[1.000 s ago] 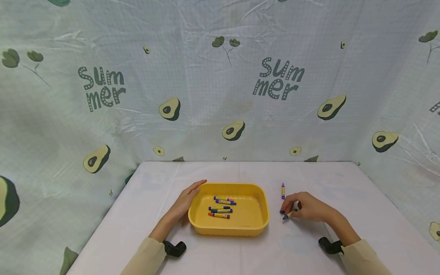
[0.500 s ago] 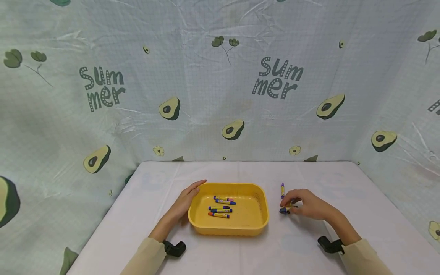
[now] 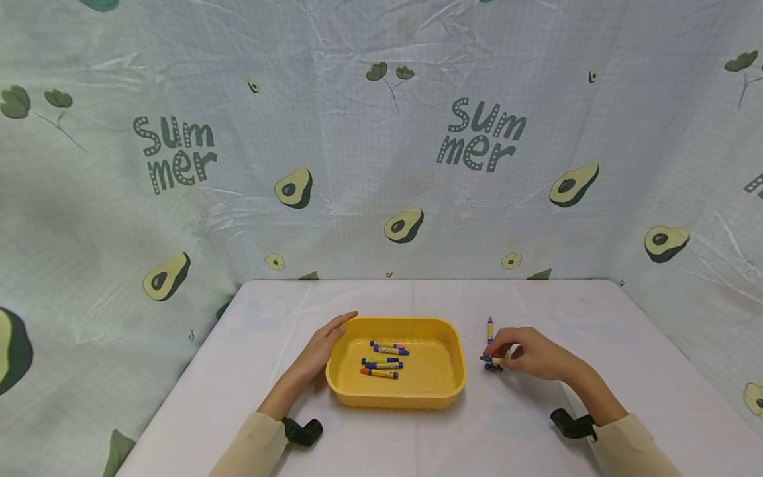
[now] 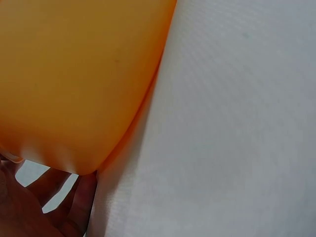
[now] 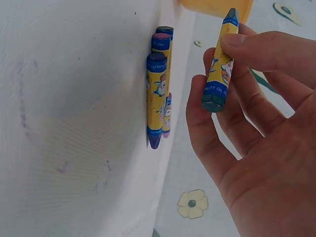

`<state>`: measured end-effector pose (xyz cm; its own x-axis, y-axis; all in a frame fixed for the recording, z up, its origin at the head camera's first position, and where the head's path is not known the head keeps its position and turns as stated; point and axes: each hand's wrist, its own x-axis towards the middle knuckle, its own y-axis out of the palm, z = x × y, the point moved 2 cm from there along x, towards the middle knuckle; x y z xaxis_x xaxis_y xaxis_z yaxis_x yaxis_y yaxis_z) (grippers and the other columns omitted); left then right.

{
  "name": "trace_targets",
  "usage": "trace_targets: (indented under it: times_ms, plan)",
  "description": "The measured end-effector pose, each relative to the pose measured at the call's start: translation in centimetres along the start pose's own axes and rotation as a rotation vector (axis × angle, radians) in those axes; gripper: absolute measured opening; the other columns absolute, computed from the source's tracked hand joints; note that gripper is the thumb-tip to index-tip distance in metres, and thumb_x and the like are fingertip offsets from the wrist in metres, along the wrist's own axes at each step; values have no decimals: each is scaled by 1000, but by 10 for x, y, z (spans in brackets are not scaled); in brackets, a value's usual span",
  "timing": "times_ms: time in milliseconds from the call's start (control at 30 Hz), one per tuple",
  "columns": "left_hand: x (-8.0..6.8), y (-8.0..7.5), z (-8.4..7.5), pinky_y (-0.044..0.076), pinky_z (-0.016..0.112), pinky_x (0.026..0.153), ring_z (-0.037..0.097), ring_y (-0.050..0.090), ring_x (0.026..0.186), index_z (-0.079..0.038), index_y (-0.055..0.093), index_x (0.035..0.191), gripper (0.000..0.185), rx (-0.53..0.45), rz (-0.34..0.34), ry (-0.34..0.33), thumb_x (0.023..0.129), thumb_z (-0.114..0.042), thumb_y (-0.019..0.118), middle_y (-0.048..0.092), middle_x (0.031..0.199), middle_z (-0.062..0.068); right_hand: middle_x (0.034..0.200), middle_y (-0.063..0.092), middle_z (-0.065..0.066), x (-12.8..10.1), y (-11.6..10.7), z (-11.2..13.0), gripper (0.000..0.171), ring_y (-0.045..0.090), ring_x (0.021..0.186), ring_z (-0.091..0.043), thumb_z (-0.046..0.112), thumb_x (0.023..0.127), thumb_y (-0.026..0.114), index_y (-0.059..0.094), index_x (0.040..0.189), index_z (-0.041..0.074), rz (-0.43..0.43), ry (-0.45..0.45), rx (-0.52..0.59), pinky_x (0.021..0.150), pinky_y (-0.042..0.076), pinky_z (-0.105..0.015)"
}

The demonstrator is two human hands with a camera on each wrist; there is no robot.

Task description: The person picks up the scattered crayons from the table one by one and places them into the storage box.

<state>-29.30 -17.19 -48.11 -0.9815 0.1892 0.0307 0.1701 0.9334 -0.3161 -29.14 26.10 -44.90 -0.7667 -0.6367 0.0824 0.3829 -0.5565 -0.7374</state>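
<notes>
My right hand (image 3: 527,351) pinches a dark green crayon (image 5: 213,78) between thumb and fingers, just above the table. Its yellow and blue wrapper and pointed green tip show in the right wrist view. Beneath it lie more crayons on the cloth, among them one with a dark blue-violet tip (image 5: 156,98). A purple-tipped crayon (image 3: 490,327) lies just beyond the hand. My left hand (image 3: 318,350) rests along the left side of a yellow tray (image 3: 396,401), fingers extended and touching its wall (image 4: 74,89). Several crayons (image 3: 381,373) lie inside the tray, toward its left half.
A white cloth covers the table (image 3: 417,437). Behind it hangs a pale curtain (image 3: 357,132) printed with avocados and lettering. Black camera mounts (image 3: 304,432) sit at both wrists.
The right hand has shifted slightly away from the body and turned the green crayon, which now points left toward the tray. The left hand and tray have stayed put.
</notes>
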Motion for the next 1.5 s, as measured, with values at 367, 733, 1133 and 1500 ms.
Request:
trace_targets:
  times_ms: [367, 733, 1133, 1500]
  plan:
    - [-1, 1, -2, 34, 55, 124, 35, 44, 149, -21, 45, 157, 47, 7, 2, -16, 113, -28, 32, 40, 166, 11, 111, 74, -1, 10, -3, 11, 28, 61, 91, -7, 2, 92, 71, 75, 115, 17, -24, -15, -22, 77, 59, -23]
    - [-2, 1, -1, 36, 55, 123, 34, 48, 146, -23, 46, 156, 46, 2, -7, -21, 112, -28, 33, 41, 165, 10, 109, 74, -9, 38, -9, 33, 30, 63, 93, -9, -3, 93, 65, 73, 118, 13, -96, -81, -141, 78, 58, -24]
    - [-2, 0, -3, 33, 57, 124, 35, 46, 148, -22, 47, 155, 45, -6, -16, -15, 112, -28, 35, 41, 165, 11, 106, 74, -1, 63, -20, 71, 26, 66, 91, -11, -2, 94, 68, 73, 113, 14, -102, -165, -171, 79, 60, -21]
    - [-1, 1, -1, 33, 56, 125, 35, 45, 148, -21, 46, 156, 45, 0, -9, -1, 113, -26, 33, 41, 165, 11, 107, 74, -4, 98, -4, 100, 27, 65, 91, -12, -5, 92, 65, 75, 108, 14, -38, -197, -128, 82, 61, -24]
